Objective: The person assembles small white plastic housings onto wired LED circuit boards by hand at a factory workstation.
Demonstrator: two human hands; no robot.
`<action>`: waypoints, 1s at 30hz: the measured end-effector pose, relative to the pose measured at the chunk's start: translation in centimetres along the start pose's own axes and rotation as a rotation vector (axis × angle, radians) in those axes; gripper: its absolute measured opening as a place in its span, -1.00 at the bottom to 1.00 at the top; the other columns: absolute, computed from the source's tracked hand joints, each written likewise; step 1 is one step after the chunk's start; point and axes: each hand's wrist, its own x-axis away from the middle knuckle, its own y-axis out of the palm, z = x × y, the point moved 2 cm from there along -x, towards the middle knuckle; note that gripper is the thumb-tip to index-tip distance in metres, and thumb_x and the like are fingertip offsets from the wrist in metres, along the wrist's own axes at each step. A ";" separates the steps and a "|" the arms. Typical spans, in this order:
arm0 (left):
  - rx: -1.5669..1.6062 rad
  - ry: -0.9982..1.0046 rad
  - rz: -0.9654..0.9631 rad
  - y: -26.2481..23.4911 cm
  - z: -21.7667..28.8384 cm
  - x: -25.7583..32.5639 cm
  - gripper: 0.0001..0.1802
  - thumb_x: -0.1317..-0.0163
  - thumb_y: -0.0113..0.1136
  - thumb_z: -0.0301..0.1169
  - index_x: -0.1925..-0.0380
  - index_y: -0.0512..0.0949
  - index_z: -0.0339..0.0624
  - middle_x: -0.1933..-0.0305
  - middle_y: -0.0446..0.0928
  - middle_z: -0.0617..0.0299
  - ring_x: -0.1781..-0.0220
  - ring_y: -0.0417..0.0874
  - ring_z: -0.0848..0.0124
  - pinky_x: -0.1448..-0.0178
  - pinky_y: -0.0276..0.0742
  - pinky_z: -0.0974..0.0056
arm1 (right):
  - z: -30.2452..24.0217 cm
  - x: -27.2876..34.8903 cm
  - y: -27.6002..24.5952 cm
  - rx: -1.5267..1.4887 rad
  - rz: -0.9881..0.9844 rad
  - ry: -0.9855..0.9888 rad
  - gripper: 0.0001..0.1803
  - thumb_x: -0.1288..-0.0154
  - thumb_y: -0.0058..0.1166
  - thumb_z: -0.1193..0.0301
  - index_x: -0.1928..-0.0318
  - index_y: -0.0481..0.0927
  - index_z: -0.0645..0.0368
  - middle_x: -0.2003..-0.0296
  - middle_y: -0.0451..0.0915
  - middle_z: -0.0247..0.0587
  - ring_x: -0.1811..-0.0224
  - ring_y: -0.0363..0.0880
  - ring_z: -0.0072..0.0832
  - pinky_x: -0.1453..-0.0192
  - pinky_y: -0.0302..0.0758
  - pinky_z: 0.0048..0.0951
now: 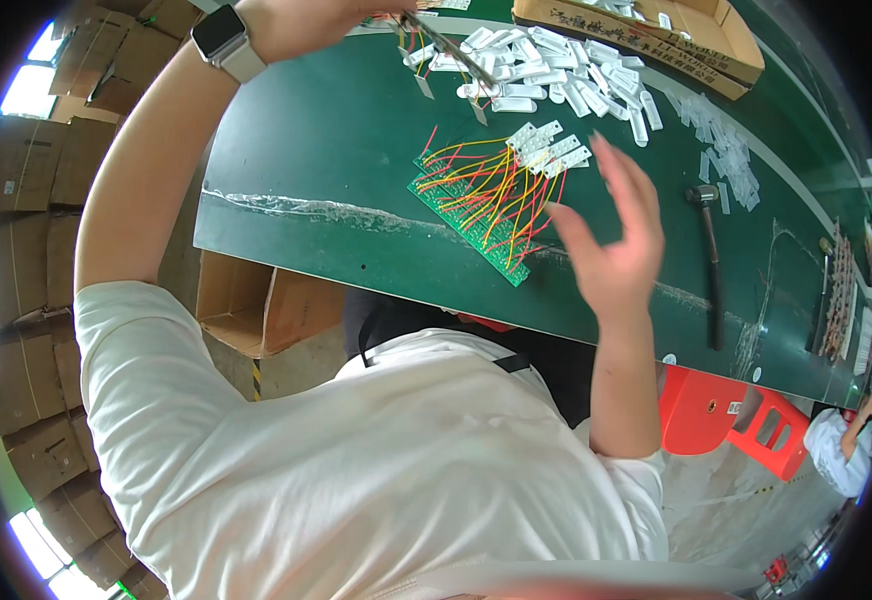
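Observation:
My left hand (301,28), with a watch (226,42) at its wrist, reaches to the far edge of view, its fingertips partly cut off. It grips one end of a circuit board strip (451,48), seen nearly edge-on, with wires and small plates hanging from it. My right hand (618,235) is open, thumb and fingers apart, just right of a wired bundle. That bundle is a green circuit board panel (471,228) lying slantwise on the table, with red and yellow wires (501,190) running to small white perforated boards (548,148).
White plastic housings (566,75) are heaped beyond the bundle, beside an open cardboard box (646,38). Small clear pieces (721,150) and a hammer (708,260) lie on the green table (306,180) to the right. Red stools (696,410) stand below its edge; another person (841,450) is far right.

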 end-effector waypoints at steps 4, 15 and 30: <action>0.169 0.142 0.168 0.5 2.8 0.0 -0.80 -0.27 0.25 -0.51 0.11 0.70 -0.19 0.08 0.72 0.10 0.02 0.72 0.13 -0.16 0.61 0.09 | -2.1 -2.0 3.9 -0.004 0.065 -0.151 -0.46 -0.20 0.47 0.46 -0.21 0.66 0.25 -0.07 0.70 -0.07 -0.02 0.64 -0.35 -0.17 0.52 -0.38; 0.423 -0.164 0.153 3.4 8.3 4.6 -0.61 -0.12 0.39 -0.58 0.00 0.77 -0.09 0.03 0.73 0.28 -0.16 0.65 0.12 -0.16 0.66 0.15 | -3.5 0.3 5.8 -0.103 0.157 -0.253 -0.68 -0.13 0.47 0.44 0.05 0.83 0.09 0.23 0.77 -0.40 0.26 0.53 -0.41 0.09 0.45 -0.39; 1.676 -1.468 0.105 5.0 11.9 8.4 -0.54 -0.42 0.32 -0.13 -0.01 0.64 -0.37 0.01 0.67 0.09 0.03 0.76 0.32 -0.08 0.77 0.21 | -5.3 2.2 10.1 0.310 0.192 -0.595 -0.81 -0.17 0.38 0.20 0.16 0.83 -0.27 0.08 0.70 -0.76 0.05 0.48 -0.55 -0.24 0.28 -0.26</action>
